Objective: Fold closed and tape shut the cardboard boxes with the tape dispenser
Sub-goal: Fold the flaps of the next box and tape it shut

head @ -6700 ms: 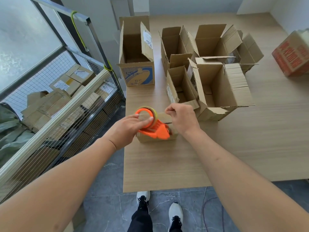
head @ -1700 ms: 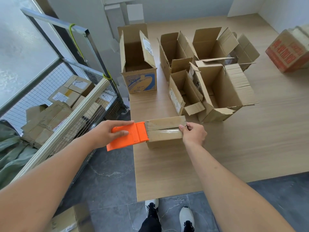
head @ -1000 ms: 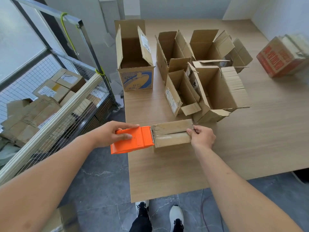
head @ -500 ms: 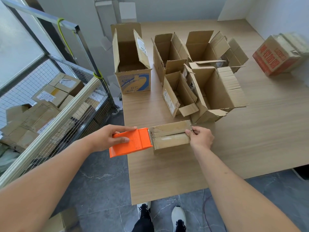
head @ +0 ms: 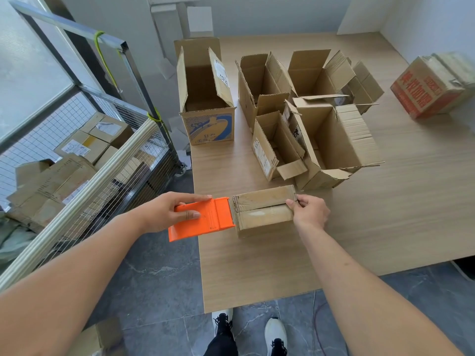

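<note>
**Cardboard boxes: taping status and item count**

Cardboard box in work sits near the front-left edge of the surface, flaps folded shut. A clear tape strip runs along the top seam from the right end to the left end.

**Hands**
- Left hand: fingers curled over the orange tape dispenser, thumb on top. Dispenser nose is touching the box's left end; dispenser body overhangs the surface edge.
- Right hand: fingers curled, pinching the box's right end at the seam, approx. where the tape starts.

**Progress (judgement)**
- Done: flaps closed; tape laid across the top seam.
- In hand: strip looks about ready to be wrapped over the left end and cut. Whether it is already cut cannot be told.
- Left: 5 open boxes on the surface, none folded or taped. Task is at an early stage.

**Count**
- Tape dispenser: 1.
- Closed box being taped: 1.
- Open boxes: 5, i.e. tall blue-print box, mid box behind, small box, large box, far box. Flaps overlap, so the far group count is approx.
- Red-print box: 1, at the far right, well apart; appears closed.
- Wire cart beside the surface, left: holds several closed boxes; exact no. cannot be told.
</note>
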Motion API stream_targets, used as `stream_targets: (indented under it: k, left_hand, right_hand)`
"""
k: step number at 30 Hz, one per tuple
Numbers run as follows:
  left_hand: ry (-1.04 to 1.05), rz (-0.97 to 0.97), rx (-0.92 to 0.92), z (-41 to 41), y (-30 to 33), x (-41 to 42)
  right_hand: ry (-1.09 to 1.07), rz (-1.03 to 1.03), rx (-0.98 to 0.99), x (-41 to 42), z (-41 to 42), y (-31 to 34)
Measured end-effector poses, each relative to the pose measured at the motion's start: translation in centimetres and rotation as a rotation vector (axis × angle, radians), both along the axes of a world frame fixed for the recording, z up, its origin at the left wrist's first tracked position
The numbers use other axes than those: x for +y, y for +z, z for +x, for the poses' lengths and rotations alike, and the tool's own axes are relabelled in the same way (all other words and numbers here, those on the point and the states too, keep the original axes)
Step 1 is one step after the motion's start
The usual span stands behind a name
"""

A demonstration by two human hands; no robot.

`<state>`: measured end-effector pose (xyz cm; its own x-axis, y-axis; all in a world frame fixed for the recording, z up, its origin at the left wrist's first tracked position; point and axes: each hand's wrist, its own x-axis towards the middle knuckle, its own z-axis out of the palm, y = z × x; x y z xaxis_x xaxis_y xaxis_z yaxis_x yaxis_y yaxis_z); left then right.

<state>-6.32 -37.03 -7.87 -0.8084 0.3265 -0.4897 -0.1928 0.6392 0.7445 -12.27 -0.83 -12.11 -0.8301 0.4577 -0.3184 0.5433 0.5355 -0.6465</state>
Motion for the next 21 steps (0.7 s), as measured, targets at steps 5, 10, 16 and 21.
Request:
stream_targets:
  k: [5, 10, 16, 21]
  left_hand:
    - [-0.01, -0.056, 0.014, -0.6, 0.0, 1.2]
    - [-0.009, -0.094, -0.031, -1.3, 0.2, 2.1]
    - [0.016, -0.082, -0.009, -0.8, -0.4, 2.2]
    - [0.043, -0.013, -0.035, 0.4, -1.0, 1.0]
  right_hand:
    - [0.083, 0.109, -0.008, -1.0, 0.5, 0.8]
    - [0.382, 0.679, 0.153, -4.4, 1.6, 1.9]
    - [0.648, 0.358, -0.061, -9.4, 4.4, -0.2]
    - [0.779, 0.367, -0.094, -7.9, 4.1, -1.3]
